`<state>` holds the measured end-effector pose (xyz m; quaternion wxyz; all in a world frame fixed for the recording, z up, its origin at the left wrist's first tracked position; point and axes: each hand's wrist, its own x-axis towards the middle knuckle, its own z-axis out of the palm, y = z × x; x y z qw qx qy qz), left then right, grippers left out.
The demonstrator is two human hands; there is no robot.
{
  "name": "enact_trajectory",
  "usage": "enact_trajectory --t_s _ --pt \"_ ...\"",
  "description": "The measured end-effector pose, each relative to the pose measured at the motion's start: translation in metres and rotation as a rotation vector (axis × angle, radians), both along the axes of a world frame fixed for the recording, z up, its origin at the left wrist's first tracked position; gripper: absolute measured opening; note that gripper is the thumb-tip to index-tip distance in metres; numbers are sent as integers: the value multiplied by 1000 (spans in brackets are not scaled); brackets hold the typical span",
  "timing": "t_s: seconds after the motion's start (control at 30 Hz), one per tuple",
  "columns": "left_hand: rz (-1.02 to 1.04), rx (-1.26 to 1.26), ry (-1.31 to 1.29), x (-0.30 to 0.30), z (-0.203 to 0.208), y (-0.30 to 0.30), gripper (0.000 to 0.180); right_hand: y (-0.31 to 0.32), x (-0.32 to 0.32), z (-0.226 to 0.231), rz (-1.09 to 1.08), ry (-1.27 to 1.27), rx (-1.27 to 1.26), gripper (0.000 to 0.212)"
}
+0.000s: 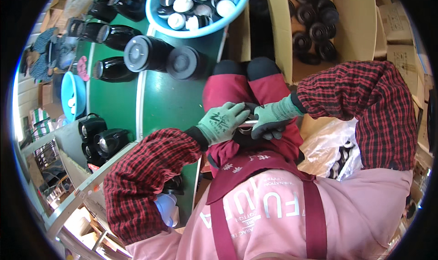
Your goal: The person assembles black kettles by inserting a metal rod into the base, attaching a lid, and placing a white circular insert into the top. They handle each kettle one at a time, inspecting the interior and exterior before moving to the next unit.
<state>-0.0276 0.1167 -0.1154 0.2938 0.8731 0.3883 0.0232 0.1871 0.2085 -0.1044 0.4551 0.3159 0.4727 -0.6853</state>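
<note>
green glove on my left hand (222, 123), and it's up against a silvery-edged dark piece (247, 123) over my lap, fingers reaching across; whether they're gripping, i can't tell. my right hand (273, 118) is curled around the other end of that silvery edge, holding on, knuckles just beside my left fingertips. much of the piece is hidden behind the gloves, right above my dark red apron (264, 162). over to my left, the green tabletop (169, 107) carries black jars (121, 36) lying on their sides. ahead, a blue basin (194, 33) brims with black-and-white pieces (182, 4), and right of it, a cardboard box (360, 23) holds round black parts (318, 31).
</note>
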Motion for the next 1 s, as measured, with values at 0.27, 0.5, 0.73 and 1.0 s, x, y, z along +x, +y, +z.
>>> enact_trajectory --t_s 0.27,0.5,0.73,1.0 --pt "-547 394 -155 -13 -40 61 37 -74 -3 19 -810 -113 -131 36" --pt "-961 478 -411 46 -41 121 20 -157 -18 -30 -1364 60 25 32" --pt "-888 460 -360 28 -43 125 24 -133 -48 11 -1613 -114 -200 31" --pt "-264 693 25 23 -10 61 59 -28 62 19 -673 63 314 63"
